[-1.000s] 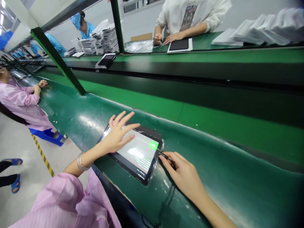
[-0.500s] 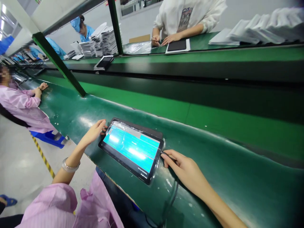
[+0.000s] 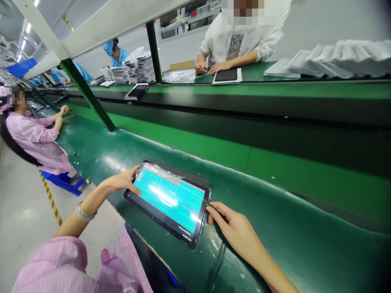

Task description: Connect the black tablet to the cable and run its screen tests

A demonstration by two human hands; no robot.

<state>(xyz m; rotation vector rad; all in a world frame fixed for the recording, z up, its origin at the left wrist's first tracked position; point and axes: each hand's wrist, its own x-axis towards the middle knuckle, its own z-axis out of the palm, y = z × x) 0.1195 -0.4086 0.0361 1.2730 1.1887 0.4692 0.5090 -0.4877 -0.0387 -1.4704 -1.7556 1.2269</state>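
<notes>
A tablet lies face up on the green tabletop, set askew in front of the seated person, its screen lit bright blue with small lines of text, illegible from where I stand. What looks like clear film glints across its far left part.

At the tablet's left end, the left hand is clasped over the edge: the thumb rests on the face near the border of the lit area, while the other fingers curl round the edge, partly out of sight, parted by no more than the tablet's thickness. At the tablet's right end, the fingers of the right hand are pinched together on a black cable, whose tip meets the edge there; whether the plug is fully seated cannot be told. The cable runs down the tabletop, nearer the person than the tablet's right end.

Well beyond the tablet, a co-worker in white sleeves has both hands near a dark panel on a white sheet.

The step in hand appears to be a check of the wired tablet, steadied at one end and connected at the other. The next move probably calls for the left hand to brace the tablet while the right keeps the plug in line with the edge, avoiding any sideways strain on the connector.
</notes>
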